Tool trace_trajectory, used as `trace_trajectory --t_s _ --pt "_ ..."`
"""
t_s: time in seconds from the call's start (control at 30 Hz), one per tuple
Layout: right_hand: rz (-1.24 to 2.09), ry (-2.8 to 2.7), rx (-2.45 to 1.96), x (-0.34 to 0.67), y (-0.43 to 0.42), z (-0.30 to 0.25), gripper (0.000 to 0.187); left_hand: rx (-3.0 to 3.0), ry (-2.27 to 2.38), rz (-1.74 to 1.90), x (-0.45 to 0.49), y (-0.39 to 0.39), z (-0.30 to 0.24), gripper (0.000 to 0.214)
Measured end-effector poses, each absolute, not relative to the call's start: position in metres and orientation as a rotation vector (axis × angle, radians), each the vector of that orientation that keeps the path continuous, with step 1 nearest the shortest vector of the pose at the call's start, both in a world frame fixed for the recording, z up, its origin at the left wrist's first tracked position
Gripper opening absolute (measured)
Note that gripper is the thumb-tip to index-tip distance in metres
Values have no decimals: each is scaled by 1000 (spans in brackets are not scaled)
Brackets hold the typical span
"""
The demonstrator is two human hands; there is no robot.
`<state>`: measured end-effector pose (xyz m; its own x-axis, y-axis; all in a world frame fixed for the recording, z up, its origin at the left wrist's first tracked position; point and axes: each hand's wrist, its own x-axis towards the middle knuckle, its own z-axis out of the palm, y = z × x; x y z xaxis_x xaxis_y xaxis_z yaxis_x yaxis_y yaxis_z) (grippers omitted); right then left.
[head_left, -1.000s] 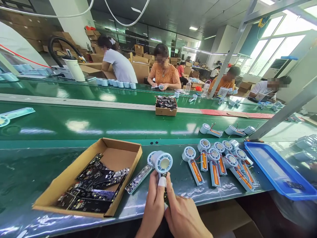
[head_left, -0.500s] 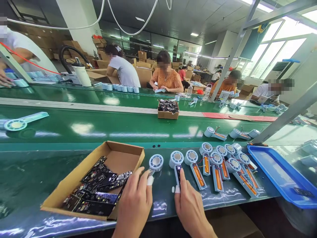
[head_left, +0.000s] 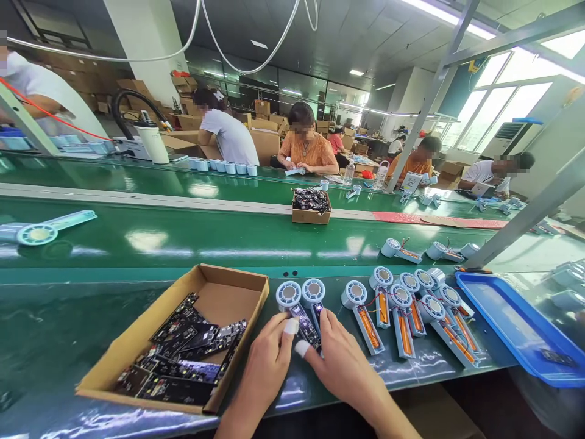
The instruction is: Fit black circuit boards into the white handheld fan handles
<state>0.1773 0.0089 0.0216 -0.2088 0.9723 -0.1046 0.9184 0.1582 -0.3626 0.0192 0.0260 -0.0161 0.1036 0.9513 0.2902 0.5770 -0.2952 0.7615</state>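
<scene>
1. A small white box on the far side of the green conveyor bears printed marks, too small to read; the pale lidded cup is likewise too far off for any lettering to be made out.
2. Two units lie side by side on the bench, just to the right of the cardboard tray; the left unit is at the left hand, whose thumb and fingers are closed on it just below its round head.
3. The right hand has its index finger along the handle of the right unit and its thumb by the lower end of the left unit's board; thumb and finger stand apart across the handles; whether they press cannot be told.
4. Both units are pale blue, with a ring of slots about a greyish disc; dark boards with light specks lie along their handles; the heads nearly touch, and the left handle slants down toward the right hand.
5. White covers sit on both thumb tips; farther right lie similar units with orange inserts.
</scene>
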Motion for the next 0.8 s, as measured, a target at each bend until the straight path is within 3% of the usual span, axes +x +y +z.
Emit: trace_trajectory --t_s 0.1,0.2,0.47,0.8 --pt "237 -2150 -1967 151 19 -6 76 1905 1446 1093 19 29 -24 54" --pt "46 -2068 -2010 142 35 -22 68 1857 1377 1115 15 29 -36 55" --pt "203 -2168 -1984 172 115 29 61 1752 1396 1159 13 23 -60 56" --pt "241 -1815 -2269 151 196 42 72 1829 1344 1085 0 40 -80 61"
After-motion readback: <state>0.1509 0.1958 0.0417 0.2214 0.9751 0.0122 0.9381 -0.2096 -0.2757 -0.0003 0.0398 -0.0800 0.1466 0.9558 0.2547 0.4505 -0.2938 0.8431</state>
